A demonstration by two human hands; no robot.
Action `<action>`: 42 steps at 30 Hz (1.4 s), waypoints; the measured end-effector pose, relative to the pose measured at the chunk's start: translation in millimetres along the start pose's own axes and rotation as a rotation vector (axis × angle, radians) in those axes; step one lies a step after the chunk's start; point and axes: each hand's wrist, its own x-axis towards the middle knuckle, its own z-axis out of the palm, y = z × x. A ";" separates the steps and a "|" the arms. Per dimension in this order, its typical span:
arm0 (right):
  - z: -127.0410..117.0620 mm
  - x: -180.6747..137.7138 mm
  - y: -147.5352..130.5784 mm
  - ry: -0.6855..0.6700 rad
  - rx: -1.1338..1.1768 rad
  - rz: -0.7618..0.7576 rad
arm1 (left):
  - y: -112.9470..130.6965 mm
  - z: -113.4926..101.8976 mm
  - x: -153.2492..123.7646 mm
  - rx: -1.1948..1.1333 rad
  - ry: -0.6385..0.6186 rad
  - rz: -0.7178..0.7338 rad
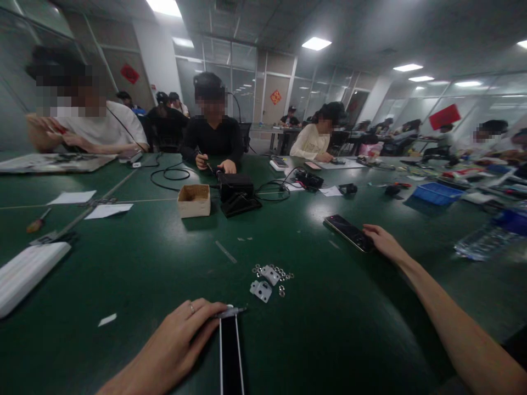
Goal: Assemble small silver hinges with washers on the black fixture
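My left hand (187,334), a ring on one finger, is closed on a small grey plate (230,312) seen nearly edge-on. This plate sits at the far end of a long black bar with pale edges (231,356), which runs out of the bottom of the view. Further off to the right, my right hand (381,241) has its fingers on the near end of a dark smartphone (348,231) on the table. Two pale metal brackets (261,291) with holes lie between the hands, among several small metal rings (281,291).
Across the green table (173,263) stand a cardboard box (193,202) and a black device (236,189) with cables. A white packet (33,274) lies left; a blue basket (437,193) and plastic bottle (481,241) are right. Co-workers (214,129) sit opposite.
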 end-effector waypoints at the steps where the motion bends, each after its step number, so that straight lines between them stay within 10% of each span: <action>1: 0.2 -0.7 -0.4 -0.001 -0.011 0.006 | 0.5 -0.4 0.0 0.001 0.003 0.001; 42: -2.0 -14.0 -24.0 -0.002 -0.270 0.007 | 2.2 -3.2 1.6 0.015 0.019 0.006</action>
